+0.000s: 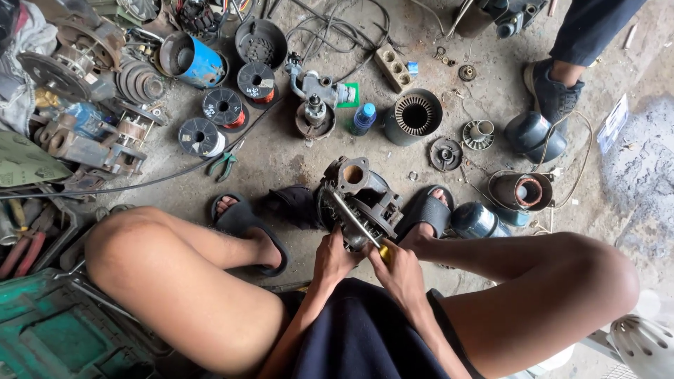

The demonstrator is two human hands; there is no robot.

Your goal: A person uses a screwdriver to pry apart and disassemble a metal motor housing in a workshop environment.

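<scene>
Hands (365, 263) grip one pump (358, 200), one screwdriver (358, 226).

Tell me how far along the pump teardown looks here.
Done: a stator, end cover and fan already lie loose on the floor. In hand: left hand steadies the pump; right hand works a screwdriver into it. Left: the pump body remains assembled.
</scene>
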